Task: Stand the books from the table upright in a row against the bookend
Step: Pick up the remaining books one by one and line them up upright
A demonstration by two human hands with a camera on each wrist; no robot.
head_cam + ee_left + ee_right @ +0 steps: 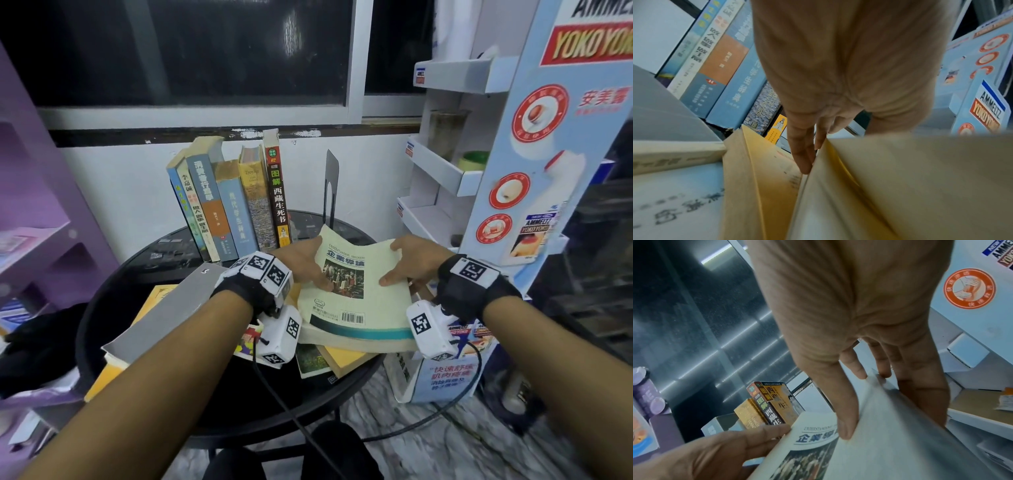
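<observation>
A pale green paperback (356, 291) is tilted up off the flat books on the round black table (113, 291). My left hand (306, 267) grips its left edge, thumb on the cover. In the left wrist view its fingers (803, 149) reach under the page block (900, 178). My right hand (406, 263) holds the right edge; in the right wrist view the thumb (844, 418) presses the cover (890, 447) and the fingers go beneath. Several books (233, 205) stand at the back, leaning left. A black metal bookend (331, 181) stands right of them with a gap between.
A grey-covered book (161, 308) lies flat at the table's left, and yellow books (346, 359) lie under the green one. A blue-and-white cardboard display stand (513, 171) is close on the right, purple shelving (34, 205) on the left, and a wall and window behind.
</observation>
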